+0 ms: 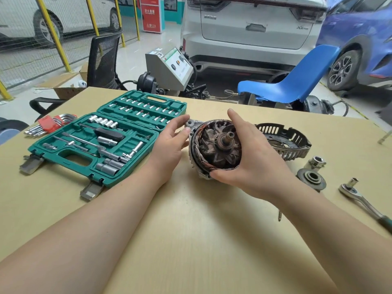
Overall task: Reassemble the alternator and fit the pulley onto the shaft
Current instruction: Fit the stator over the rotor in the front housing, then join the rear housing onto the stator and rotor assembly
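Your right hand (250, 153) wraps its fingers around the alternator body (214, 149) on the table (191, 219), steadying it shaft-up; your left hand (171, 141), fingers loosely spread, touches its side. The pulley (311, 179) waits nearby.

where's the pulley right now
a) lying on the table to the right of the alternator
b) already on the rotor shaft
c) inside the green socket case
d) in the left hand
a: the pulley lies flat on the table, right of the alternator body, while the shaft sticks up bare between the left hand and right hand.
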